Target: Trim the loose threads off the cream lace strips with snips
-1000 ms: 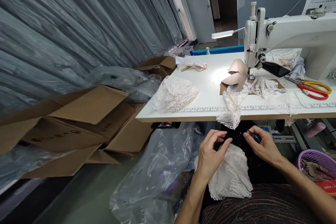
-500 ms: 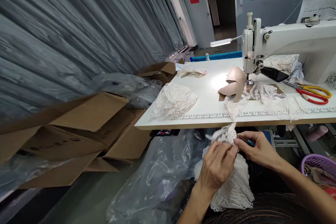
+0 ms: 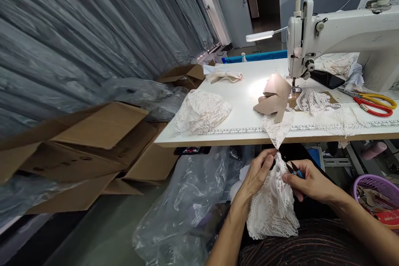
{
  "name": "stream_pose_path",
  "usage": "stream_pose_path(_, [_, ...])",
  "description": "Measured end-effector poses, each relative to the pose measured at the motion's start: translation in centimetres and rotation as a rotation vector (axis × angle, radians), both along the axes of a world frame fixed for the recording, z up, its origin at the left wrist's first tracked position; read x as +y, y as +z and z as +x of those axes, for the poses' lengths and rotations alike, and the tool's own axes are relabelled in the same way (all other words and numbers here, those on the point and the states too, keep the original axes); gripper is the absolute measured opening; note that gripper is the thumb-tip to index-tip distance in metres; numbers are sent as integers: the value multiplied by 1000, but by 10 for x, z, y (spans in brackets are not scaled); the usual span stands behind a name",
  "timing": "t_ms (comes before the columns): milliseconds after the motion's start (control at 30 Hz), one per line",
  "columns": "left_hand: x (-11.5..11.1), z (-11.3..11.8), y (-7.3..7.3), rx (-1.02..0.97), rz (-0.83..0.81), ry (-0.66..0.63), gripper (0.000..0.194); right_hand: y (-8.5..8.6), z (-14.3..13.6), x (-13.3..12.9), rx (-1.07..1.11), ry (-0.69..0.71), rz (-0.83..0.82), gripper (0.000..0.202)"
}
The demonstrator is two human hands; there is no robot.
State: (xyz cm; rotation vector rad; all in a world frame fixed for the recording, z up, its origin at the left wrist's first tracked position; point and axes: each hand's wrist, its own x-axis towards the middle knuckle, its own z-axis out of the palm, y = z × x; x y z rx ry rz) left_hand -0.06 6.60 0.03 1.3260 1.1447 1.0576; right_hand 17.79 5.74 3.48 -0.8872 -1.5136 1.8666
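Head view places my left hand [image 3: 257, 170] and my right hand [image 3: 313, 181] below the near edge of the sewing table [image 3: 237, 91], over my lap. The left fingertips are at the narrow point where the hanging lace strip [image 3: 277, 132] meets the lace bundle [image 3: 271, 212]; whether they are closed on it, I cannot tell, because the lace and the fingers overlap. My right hand grips the blue-handled thread snips [image 3: 296, 169], blades toward the lace; the palm side and part of the handles are hidden. The right thumb lies against the bundle's right side.

The strip runs over the near edge. Its upper part is covered by a beige fabric piece [image 3: 277, 93], so any link to the lace by the presser foot cannot be confirmed. The sewing machine [image 3: 343, 31] stands toward the right end and is cut off by the picture's right edge. Right of its needle area, a dark flat object [image 3: 327, 80] is partly covered by the machine head and cannot be identified. Red-and-yellow-handled scissors [image 3: 372, 104] lie farther right. A lace pile [image 3: 202, 112] rests by the near left corner. The purple basket [image 3: 375, 178], below the table's right side, is also cut off.
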Motion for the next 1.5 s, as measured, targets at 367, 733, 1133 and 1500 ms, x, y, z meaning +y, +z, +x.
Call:
stream_pose_path(367, [-7, 4, 17, -409, -354, 52, 53, -14, 16, 17, -288, -193, 377, 41])
stream_pose_path(733, [-9, -5, 15, -47, -160, 54, 37, -15, -4, 33, -529, -89, 696, 43])
stream_pose_path(1133, [-13, -6, 27, 74, -155, 46, 34, -14, -3, 27, -570, -66, 713, 42])
stream_pose_path(1500, [-16, -10, 39, 155, -190, -62, 34, -11, -5, 27, -454, -32, 694, 38])
